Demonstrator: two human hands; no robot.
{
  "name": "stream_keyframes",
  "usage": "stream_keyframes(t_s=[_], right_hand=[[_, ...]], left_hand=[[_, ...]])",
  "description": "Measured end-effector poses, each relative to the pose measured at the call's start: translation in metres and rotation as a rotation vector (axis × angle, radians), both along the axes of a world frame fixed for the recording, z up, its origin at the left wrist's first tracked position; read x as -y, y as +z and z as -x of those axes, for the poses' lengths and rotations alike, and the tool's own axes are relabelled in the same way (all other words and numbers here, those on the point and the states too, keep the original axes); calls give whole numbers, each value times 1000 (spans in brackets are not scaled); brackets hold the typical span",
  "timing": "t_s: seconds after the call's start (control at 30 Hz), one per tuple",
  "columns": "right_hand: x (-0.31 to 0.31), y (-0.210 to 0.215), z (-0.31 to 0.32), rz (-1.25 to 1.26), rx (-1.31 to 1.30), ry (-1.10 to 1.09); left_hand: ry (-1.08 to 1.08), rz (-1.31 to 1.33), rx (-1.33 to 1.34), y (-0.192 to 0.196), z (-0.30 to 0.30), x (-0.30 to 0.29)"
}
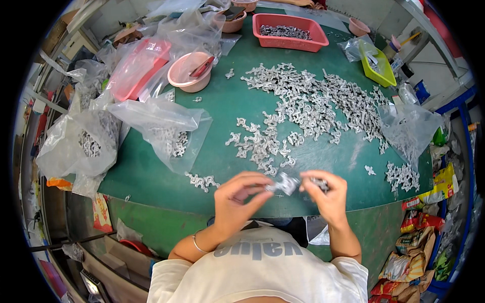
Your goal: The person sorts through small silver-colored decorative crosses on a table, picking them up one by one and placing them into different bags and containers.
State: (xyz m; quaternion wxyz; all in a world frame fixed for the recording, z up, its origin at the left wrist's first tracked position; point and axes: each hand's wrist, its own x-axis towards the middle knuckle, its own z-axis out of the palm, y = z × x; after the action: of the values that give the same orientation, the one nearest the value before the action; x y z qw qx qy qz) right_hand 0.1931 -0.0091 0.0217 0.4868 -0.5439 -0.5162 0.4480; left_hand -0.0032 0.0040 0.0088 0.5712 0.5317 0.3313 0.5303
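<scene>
Past one pink bowl [188,86] at left, pinching one blurred silver metal part [286,185] in left hand [237,196] over near edge of tabletop [161,186], long axis roughly sideways, free end toward right hand [329,196], clutching more silver pieces [321,185] (count unclear) there, just apart from left, with one yellow-green tray [382,79] farther right.

Part [287,183]: silver-grey, irregular, lobed; outline blurred. It sits at the fingertips of the left hand [235,197], in the gap between both hands; contact with the right fingertips cannot be confirmed.

Metal pieces [320,185]: grey, partly hidden; held within the curled fingers of the right hand [332,199]. Their count cannot be determined.

Small heap [257,144]: similar silver-grey parts, loose and overlapping, just beyond the grip.
</scene>
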Motion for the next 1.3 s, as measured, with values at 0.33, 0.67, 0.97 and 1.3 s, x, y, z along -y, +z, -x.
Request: stream_keyframes(t_s=[0.33,0.67,0.97,1.3], right_hand=[[-39,-105,-14,-68,965,2],[-16,-50,6,-59,585,36],[3,-4,13,-278,524,125],[-20,-76,0,-102,477,-6]], left_hand=[[500,-271,-1074,-86,66,-2],[103,-177,-550,-35,14,-4],[-236,403,89,-9,-3,-11],[290,210,-457,-69,51,-12]])
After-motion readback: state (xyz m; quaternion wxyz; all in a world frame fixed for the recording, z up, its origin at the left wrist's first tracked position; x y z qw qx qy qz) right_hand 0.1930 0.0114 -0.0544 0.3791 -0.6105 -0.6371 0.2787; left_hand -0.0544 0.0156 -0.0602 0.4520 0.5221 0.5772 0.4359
